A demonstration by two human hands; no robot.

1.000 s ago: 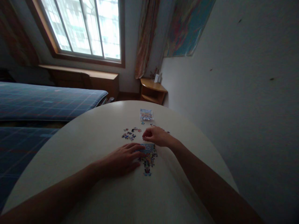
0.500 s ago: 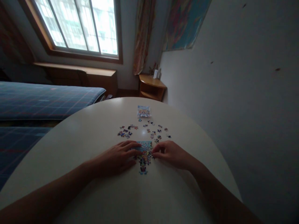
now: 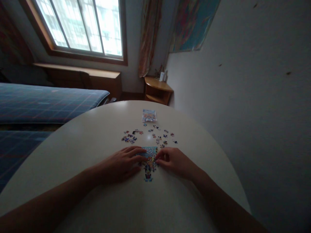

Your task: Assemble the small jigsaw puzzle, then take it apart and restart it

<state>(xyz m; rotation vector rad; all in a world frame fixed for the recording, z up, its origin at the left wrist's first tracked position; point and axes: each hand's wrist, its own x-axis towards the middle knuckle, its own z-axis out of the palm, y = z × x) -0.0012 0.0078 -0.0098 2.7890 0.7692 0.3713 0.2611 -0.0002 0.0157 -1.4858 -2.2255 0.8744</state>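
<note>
A partly joined jigsaw puzzle (image 3: pixel 148 163) lies flat on the round white table, with a narrow strip of pieces reaching down towards me. My left hand (image 3: pixel 127 161) rests spread over the puzzle's left side, its fingertips on the joined pieces. At the right edge of the puzzle is my right hand (image 3: pixel 171 160), thumb and forefinger brought together in a pinch. Whatever is between those fingertips is too small and dark to make out; they touch or nearly touch the puzzle's edge.
Loose puzzle pieces (image 3: pixel 130 138) form a group beyond my left hand, and more scattered pieces (image 3: pixel 165 136) lie beyond my right. A small picture sheet (image 3: pixel 149 115) lies near the far edge of the white table (image 3: pixel 102 129). A bed (image 3: pixel 48 100) stands left; a wall is right.
My right hand has shifted slightly left, bringing its pinched fingertips closer over the puzzle's right edge. My left hand stays almost where it was.
</note>
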